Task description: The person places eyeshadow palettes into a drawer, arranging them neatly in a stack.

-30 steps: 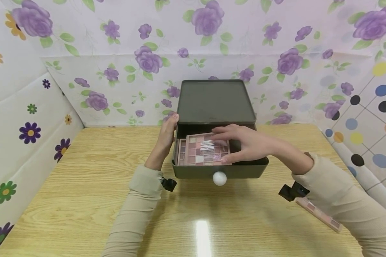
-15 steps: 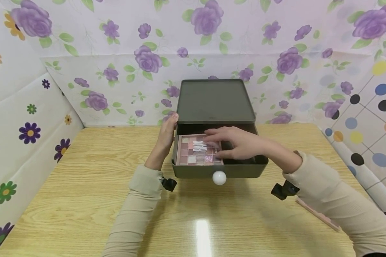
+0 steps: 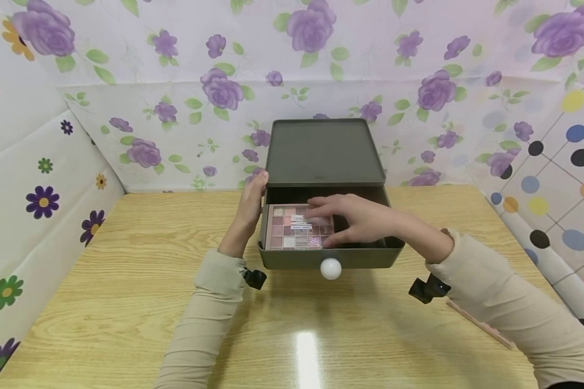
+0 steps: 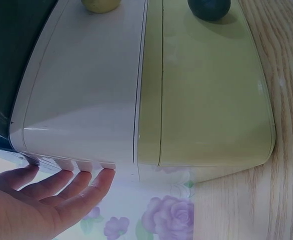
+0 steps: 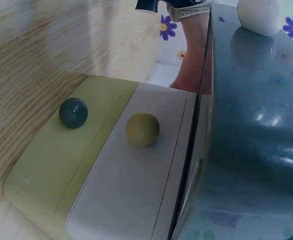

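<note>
A dark green drawer (image 3: 331,258) with a white knob (image 3: 331,268) is pulled out of a stacked drawer unit. Inside its left part lies a pink eyeshadow palette (image 3: 292,232), flat, with printed lettering. My right hand (image 3: 365,219) rests on the palette's right side, thumb near the front and fingers spread over the top. My left hand (image 3: 248,208) stays at the unit's left side; in the left wrist view its straight fingers (image 4: 89,197) touch the side. The right hand is out of sight in the right wrist view.
Below the open drawer are a white drawer (image 4: 81,90) and a yellow-green drawer (image 4: 211,100), both closed, with round knobs. Another slim palette (image 3: 482,327) lies on the wooden table (image 3: 141,281) at right, partly behind the sleeve. Floral sheets line the walls.
My right hand has moved the palette left and lowered it flat into the drawer, covering the palette seen under its left edge before. My left hand has stayed at the unit's side.
</note>
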Demonstrator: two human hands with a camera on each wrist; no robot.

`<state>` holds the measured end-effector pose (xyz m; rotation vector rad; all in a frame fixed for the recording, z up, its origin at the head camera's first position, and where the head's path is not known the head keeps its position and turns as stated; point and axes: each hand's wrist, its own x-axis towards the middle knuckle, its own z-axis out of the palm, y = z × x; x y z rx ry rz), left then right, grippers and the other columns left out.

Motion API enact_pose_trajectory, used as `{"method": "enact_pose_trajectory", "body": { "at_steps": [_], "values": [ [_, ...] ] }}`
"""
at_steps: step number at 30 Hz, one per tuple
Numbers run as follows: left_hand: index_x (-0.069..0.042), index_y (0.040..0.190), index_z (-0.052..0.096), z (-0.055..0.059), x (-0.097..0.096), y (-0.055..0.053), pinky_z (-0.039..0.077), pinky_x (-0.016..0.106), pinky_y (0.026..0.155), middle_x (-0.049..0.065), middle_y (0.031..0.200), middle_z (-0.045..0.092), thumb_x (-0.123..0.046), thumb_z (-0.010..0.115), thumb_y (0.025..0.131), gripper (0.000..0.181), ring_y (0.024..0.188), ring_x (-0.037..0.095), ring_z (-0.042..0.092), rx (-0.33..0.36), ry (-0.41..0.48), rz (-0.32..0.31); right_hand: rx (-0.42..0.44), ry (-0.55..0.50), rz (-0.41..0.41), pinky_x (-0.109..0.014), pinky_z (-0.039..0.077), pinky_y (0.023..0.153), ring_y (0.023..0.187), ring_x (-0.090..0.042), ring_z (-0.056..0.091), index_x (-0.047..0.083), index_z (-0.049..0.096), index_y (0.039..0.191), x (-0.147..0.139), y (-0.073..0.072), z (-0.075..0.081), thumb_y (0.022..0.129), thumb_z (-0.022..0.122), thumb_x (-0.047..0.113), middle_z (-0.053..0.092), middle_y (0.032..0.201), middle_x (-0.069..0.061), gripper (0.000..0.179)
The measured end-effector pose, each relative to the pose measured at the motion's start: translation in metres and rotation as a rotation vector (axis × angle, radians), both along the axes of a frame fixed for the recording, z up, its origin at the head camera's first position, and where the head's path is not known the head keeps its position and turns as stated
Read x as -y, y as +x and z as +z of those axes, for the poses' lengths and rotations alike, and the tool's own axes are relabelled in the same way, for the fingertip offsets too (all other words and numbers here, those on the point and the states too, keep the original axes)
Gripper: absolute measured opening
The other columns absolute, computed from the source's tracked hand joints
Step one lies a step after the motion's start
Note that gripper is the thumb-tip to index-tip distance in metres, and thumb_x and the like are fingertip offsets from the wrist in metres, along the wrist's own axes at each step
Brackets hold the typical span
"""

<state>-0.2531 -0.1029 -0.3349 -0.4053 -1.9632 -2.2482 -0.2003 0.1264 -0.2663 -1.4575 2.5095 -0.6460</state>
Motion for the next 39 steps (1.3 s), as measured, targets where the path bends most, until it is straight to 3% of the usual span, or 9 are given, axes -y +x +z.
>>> {"method": "enact_pose_trajectory", "body": {
  "at_steps": [5, 11, 16, 26, 39],
  "values": [
    [-0.017, 0.074, 0.045, 0.001, 0.001, 0.0, 0.045, 0.027, 0.052, -0.002, 0.069, 0.05, -0.027, 0.039, 0.086, 0.017, 0.067, 0.011, 0.049, -0.02, 0.008, -0.013, -0.051, 0.012, 0.005, -0.046, 0.028, 0.102, 0.128, -0.032, 0.033, 0.004, 0.052, 0.127, -0.001, 0.003, 0.001, 0.079, 0.07, 0.025, 0.037, 0.138, -0.02, 0.056],
    [-0.014, 0.077, 0.048, 0.001, 0.0, 0.001, 0.046, 0.026, 0.055, 0.0, 0.073, 0.053, -0.028, 0.039, 0.087, 0.02, 0.068, 0.011, 0.052, -0.006, 0.0, -0.005, -0.191, -0.076, -0.015, -0.045, 0.034, 0.098, 0.12, -0.03, 0.043, 0.003, 0.055, 0.123, -0.013, 0.011, 0.003, 0.081, 0.068, 0.021, 0.05, 0.129, -0.016, 0.048],
    [-0.012, 0.084, 0.049, 0.001, 0.0, 0.003, 0.047, 0.028, 0.057, 0.002, 0.08, 0.052, -0.034, 0.04, 0.086, 0.024, 0.074, 0.012, 0.051, 0.042, -0.03, 0.031, -0.221, -0.158, -0.077, -0.043, 0.039, 0.091, 0.112, -0.025, 0.05, 0.004, 0.057, 0.121, -0.029, 0.02, 0.004, 0.082, 0.066, 0.016, 0.058, 0.119, -0.009, 0.041],
    [-0.012, 0.088, 0.051, -0.001, 0.002, 0.002, 0.048, 0.028, 0.058, 0.001, 0.081, 0.056, -0.035, 0.039, 0.088, 0.026, 0.076, 0.012, 0.054, 0.043, -0.042, 0.011, -0.296, -0.318, -0.2, -0.027, 0.042, 0.073, 0.09, -0.015, 0.057, 0.005, 0.06, 0.116, -0.062, 0.041, 0.004, 0.076, 0.071, 0.012, 0.063, 0.109, -0.005, 0.042],
    [-0.014, 0.082, 0.05, -0.001, 0.0, 0.001, 0.047, 0.027, 0.058, 0.001, 0.078, 0.055, -0.033, 0.04, 0.087, 0.022, 0.074, 0.013, 0.053, 0.003, -0.02, 0.011, -0.378, -0.464, -0.366, -0.019, 0.04, 0.073, 0.083, -0.008, 0.055, 0.007, 0.065, 0.107, -0.084, 0.062, -0.005, 0.063, 0.078, 0.003, 0.065, 0.091, 0.001, 0.046]
  ]
}}
